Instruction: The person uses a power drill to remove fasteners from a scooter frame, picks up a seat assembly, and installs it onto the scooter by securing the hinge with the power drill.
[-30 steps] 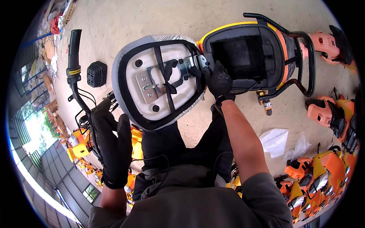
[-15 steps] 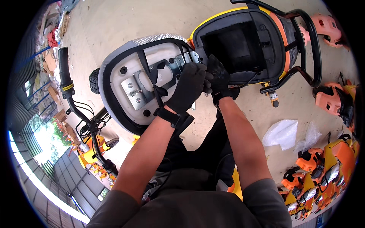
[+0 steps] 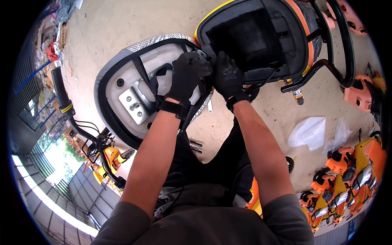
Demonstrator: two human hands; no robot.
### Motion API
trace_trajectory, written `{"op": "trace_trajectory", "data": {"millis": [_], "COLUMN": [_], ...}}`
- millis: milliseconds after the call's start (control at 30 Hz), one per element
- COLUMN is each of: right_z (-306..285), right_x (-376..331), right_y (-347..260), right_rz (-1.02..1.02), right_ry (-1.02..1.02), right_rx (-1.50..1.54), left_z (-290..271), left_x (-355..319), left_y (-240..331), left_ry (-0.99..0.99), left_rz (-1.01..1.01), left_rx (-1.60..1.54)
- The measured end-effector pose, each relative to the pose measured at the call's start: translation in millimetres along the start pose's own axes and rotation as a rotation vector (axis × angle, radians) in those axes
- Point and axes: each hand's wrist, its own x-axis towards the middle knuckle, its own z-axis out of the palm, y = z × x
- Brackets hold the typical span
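Gripping the hinge end of the flipped-up seat point(image 3: 134, 94), both gloved hands sit close together near the centre top of the view. The left hand point(image 3: 185, 77) is curled over the seat's inner edge, fingers closed on it; the right hand point(image 3: 228, 77) lies just beside it at 3 o'clock, pressed where the seat meets the compartment point(image 3: 253, 41), though what its fingers clasp cannot be told. The seat lies underside up, showing its pale shell and a metal latch plate point(image 3: 132, 105). It stretches from the hands toward 8 o'clock, its long axis running from 2 to 8 o'clock. The open black compartment sits at 1 o'clock from the hands. A handlebar point(image 3: 61, 98) lies at 9 o'clock.
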Motion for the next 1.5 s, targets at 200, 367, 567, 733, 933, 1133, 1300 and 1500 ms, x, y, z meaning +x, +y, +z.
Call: {"op": "trace_trajectory", "data": {"millis": [200,367,567,733,933,1133,1300,1500], "right_z": [-7.1,-4.1,0.8,-5.7,-5.1,3.4,2.9,-0.8], "right_x": [3.4,0.7,-1.7,0.7,2.2,-1.7,-1.3,0.2], "right_y": [-4.4,-1.5,2.1,-1.6,-3.0,1.6,2.0,-0.5], "right_rz": [0.017,0.008,0.007,0.025,0.053,-0.02,-0.005,0.012], "right_ry": [-0.011,0.015,0.023,-0.026,-0.055,0.097,0.079,0.034], "right_rx": [0.002,0.007,0.008,0.03,0.025,-0.013,-0.008,0.004], "left_z": [6.5,1.1,-3.3,-3.3,-6.0,2.2,1.2,0.9], "left_x": [4.6,10.2,12.7,13.2,17.7,18.5,20.3,22.2], "left_y": [26.5,13.0,7.0,14.7,10.9,-1.2,-1.2,2.2], "left_ry": [0.146,0.037,-0.023,0.024,0.065,0.127,0.097,0.107], "left_rz": [-0.172,-0.077,-0.056,-0.088,-0.061,0.052,0.026,-0.028], "left_rx": [0.301,0.09,0.018,0.108,0.298,0.153,0.223,0.257]}}
